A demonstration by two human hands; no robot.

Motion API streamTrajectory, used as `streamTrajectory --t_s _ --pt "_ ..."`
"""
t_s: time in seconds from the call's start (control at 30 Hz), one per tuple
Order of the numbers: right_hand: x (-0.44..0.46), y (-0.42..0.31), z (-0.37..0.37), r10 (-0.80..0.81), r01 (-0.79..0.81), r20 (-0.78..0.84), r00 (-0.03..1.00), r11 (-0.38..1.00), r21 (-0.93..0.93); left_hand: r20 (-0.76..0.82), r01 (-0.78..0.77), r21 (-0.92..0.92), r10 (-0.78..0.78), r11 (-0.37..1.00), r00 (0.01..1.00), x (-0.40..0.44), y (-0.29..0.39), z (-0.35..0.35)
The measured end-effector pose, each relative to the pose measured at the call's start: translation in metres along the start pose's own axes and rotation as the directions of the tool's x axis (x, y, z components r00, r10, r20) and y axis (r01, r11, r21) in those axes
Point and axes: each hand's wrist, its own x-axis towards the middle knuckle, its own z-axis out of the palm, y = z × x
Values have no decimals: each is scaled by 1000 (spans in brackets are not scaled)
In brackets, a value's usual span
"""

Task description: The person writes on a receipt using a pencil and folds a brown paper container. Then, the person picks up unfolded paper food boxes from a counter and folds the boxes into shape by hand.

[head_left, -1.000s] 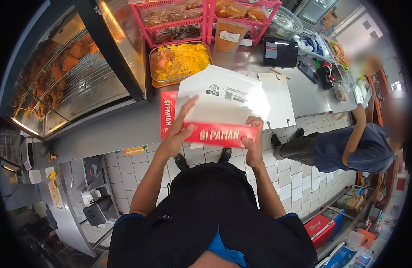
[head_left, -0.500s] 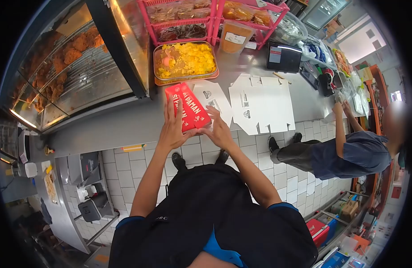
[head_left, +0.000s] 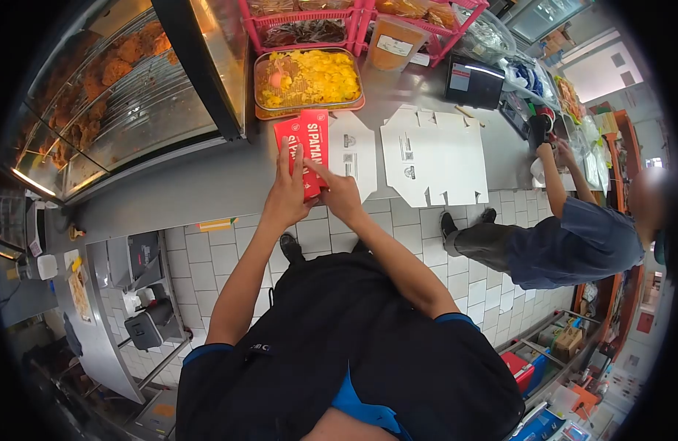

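Note:
A red carton sheet [head_left: 315, 130] printed "SI PAMAN" in white lies over another red panel at the counter's front edge. My left hand [head_left: 286, 192] rests on the red panels from the left, fingers extended over the print. From the right, my right hand [head_left: 337, 194] reaches onto their lower right part, its index finger stretched out across the red surface. Beside them a white flap [head_left: 357, 151] with black print shows. Further right a white flat carton [head_left: 434, 158] lies on the counter, its cut edge at the front.
A tray of yellow food [head_left: 309, 79] sits behind the red panels, with pink racks [head_left: 354, 29] beyond. At left stands a glass case of fried pieces [head_left: 118, 72]. A black box [head_left: 474, 82] and a person in dark blue [head_left: 574, 242] are to the right.
The red printed part went from being held up in both hands, with its white side spread out, to lying at the counter's left. My right hand has moved left. The other person's hands have shifted.

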Motion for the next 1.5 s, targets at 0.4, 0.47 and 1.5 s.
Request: streamTrajectory --t_s 0.4,0.47,1.5 --pt "34 -9 -55 54 -130 418 907 979 157 -12 18 47 -18 999 1000 0 5 -8" --pt "26 -1 -59 151 -229 395 906 961 156 -61 -13 30 15 999 998 4 -1 -6" --pt "-10 -8 -49 59 -81 244 968 994 78 53 39 64 -42 997 998 -4 6 -21"
